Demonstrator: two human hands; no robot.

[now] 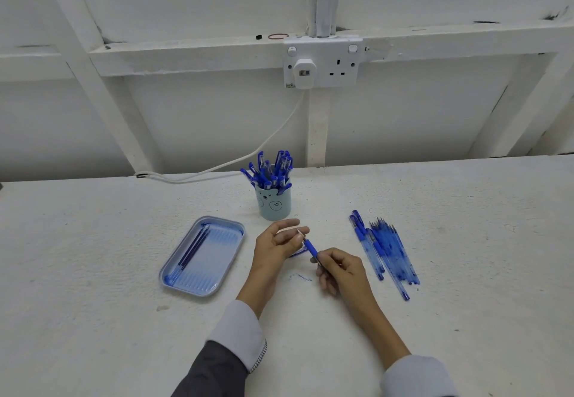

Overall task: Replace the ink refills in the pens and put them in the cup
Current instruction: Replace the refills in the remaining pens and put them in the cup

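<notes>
On the tabletop [93,319], at the left, we have a blue tray [217,275] holding a few refills [191,249], with the bear-faced cup [276,207] of capped pens [273,170] behind centre. Our left hand [276,247] lies loosely open, fingers by the tip of the blue pen [310,247] that our right hand [341,267] pinches. Loose pens [388,250] lie heaped at the right.

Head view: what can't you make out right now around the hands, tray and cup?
- pen: the rear half is hidden inside the right hand; I can't see whether it has a refill inside.
- left hand: the palm mostly covers a bluish piece beneath it; unclear whether the hand holds it.
- refills in the tray: too small to tell used from new.
- cup and the loose pile: the pens overlap, so no count.
</notes>
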